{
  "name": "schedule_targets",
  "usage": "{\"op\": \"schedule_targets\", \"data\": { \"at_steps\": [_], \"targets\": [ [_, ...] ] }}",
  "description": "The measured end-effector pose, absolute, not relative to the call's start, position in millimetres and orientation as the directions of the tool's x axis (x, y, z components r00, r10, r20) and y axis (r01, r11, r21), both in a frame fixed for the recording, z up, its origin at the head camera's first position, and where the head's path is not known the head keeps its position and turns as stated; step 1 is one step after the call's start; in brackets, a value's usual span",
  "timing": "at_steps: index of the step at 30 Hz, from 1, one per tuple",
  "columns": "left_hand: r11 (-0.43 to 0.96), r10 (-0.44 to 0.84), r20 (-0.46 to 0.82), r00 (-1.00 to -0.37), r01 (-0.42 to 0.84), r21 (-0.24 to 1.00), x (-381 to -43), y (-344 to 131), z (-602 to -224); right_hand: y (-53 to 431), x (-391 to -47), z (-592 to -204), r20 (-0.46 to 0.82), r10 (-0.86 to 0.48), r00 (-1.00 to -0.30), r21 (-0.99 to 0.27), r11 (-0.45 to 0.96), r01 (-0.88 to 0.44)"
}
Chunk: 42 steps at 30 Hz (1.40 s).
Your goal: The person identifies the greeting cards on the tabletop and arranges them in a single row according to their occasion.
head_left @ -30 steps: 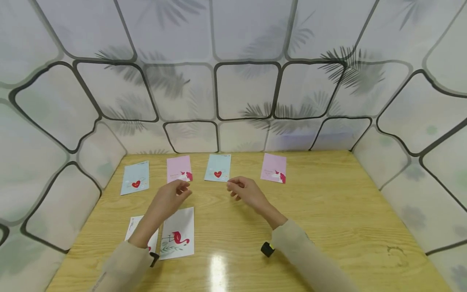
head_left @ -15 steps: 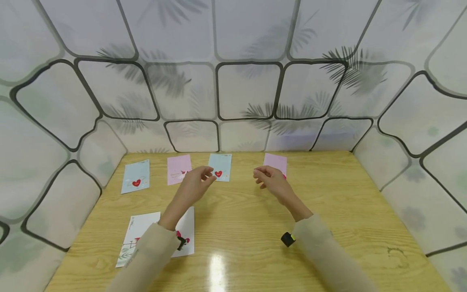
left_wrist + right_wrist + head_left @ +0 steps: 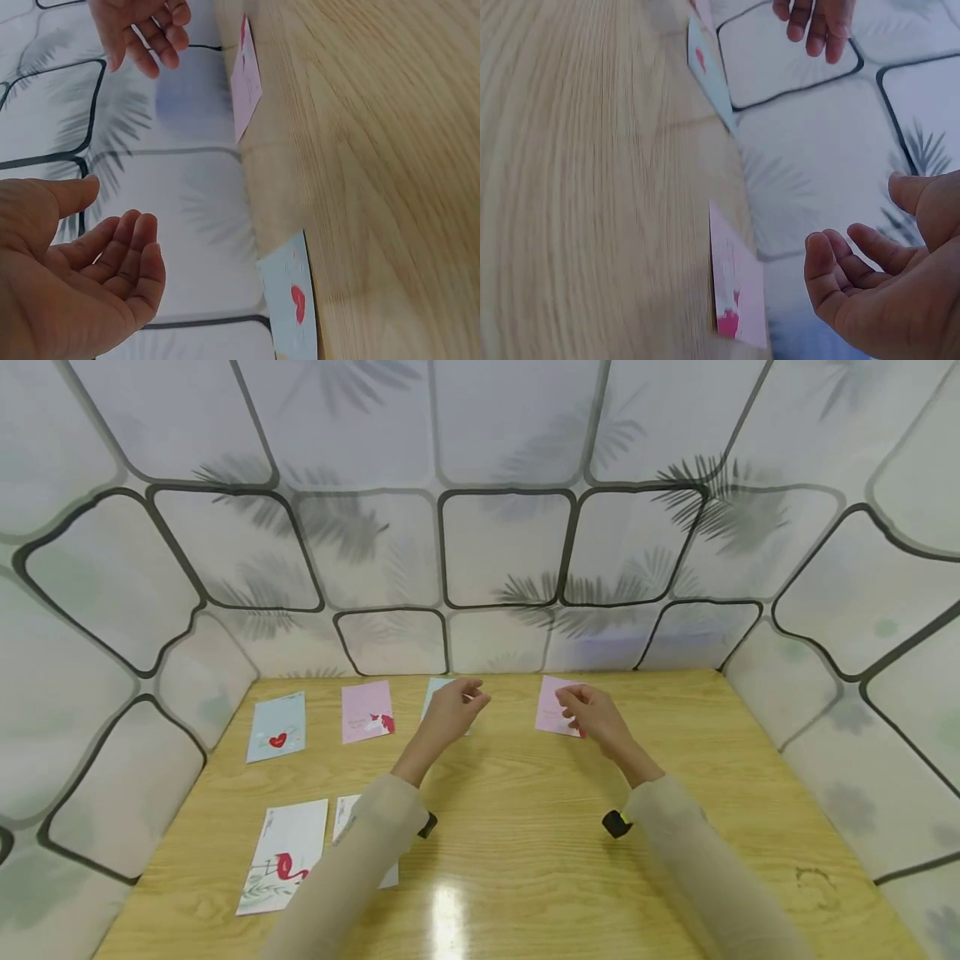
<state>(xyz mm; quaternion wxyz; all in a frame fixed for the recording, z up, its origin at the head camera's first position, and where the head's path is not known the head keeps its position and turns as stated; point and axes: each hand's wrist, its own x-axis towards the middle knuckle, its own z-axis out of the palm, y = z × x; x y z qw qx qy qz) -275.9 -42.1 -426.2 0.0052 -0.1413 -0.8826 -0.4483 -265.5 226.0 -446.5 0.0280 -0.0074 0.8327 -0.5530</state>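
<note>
My left hand [image 3: 450, 712] hovers over the right-hand blue heart card [image 3: 437, 687] and covers most of it in the head view. Its fingers are loosely bent with nothing between them; the left wrist view shows the bare palm and that blue card [image 3: 294, 300] beyond. My right hand [image 3: 596, 720] is above the right-hand pink unicorn card [image 3: 553, 706], overlapping its right side, its fingers relaxed and holding nothing. In the right wrist view this pink card [image 3: 735, 289] lies on the wood beside the hand.
Another blue heart card [image 3: 276, 727] and pink unicorn card [image 3: 367, 710] lie at the back left of the wooden table [image 3: 510, 843]. Nearer stand a white flamingo card [image 3: 288, 852] and a second white card [image 3: 345, 810], partly under my left sleeve. Patterned walls [image 3: 510, 552] enclose the back and sides.
Both hands have moved to the right, the left from the pink card to the blue one, the right from beside the blue card to the right-hand pink card. The cards have stayed put.
</note>
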Motion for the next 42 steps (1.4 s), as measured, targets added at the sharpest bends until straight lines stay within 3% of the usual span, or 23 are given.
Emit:
{"op": "schedule_targets", "data": {
  "at_steps": [14, 22, 26, 34, 42],
  "targets": [
    [0.577, 0.227, 0.027, -0.973, 0.157, 0.801, -311, 22, -446, 259, -309, -469, 0.010, -0.012, -1.000, -0.790, 0.613, -0.015],
    [0.640, 0.188, 0.043, -0.981, 0.155, 0.752, -322, 53, -470, 259, -331, -485, 0.021, -0.001, -1.000, -0.674, 0.738, -0.015],
    [0.658, 0.192, 0.057, -0.980, 0.172, 0.733, -327, 68, -480, 261, -336, -490, 0.032, -0.003, -0.999, -0.651, 0.759, -0.023],
    [0.688, 0.160, 0.038, -0.986, 0.139, 0.712, -318, 77, -492, 266, -336, -501, 0.035, 0.031, -0.999, -0.744, 0.668, -0.005],
    [0.812, 0.199, 0.033, -0.979, 0.184, 0.554, -312, 81, -499, 267, -340, -509, 0.057, 0.038, -0.998, -0.719, 0.694, -0.015]
  ]
}}
